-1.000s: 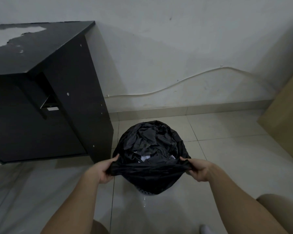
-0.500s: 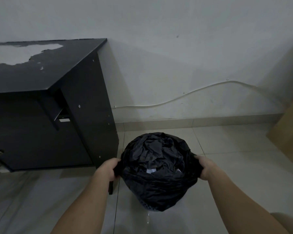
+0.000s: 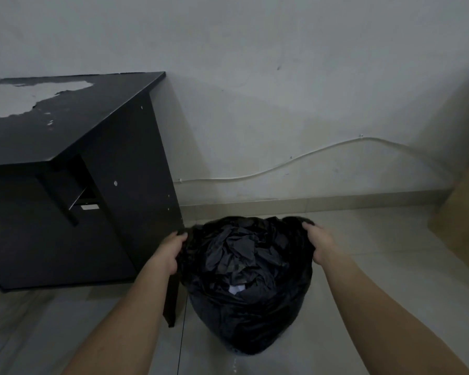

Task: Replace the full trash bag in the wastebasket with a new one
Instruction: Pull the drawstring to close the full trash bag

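A full black trash bag [image 3: 248, 299] sits in the wastebasket on the tiled floor, low in the middle of the view. The bag hides the basket almost entirely. Crumpled black plastic and a scrap of white paper [image 3: 236, 289] show in its open top. My left hand [image 3: 168, 253] grips the bag's rim on the left side. My right hand [image 3: 318, 243] grips the rim on the far right side. No new bag is in view.
A black desk [image 3: 73, 169] with a peeling top stands close on the left, its side panel next to my left hand. A white cable [image 3: 295, 159] runs along the wall behind. A tan panel [image 3: 463, 217] leans at the right edge.
Both hands have slid from the near edge of the bag's rim round to its sides and farther back. The view has tilted upward.
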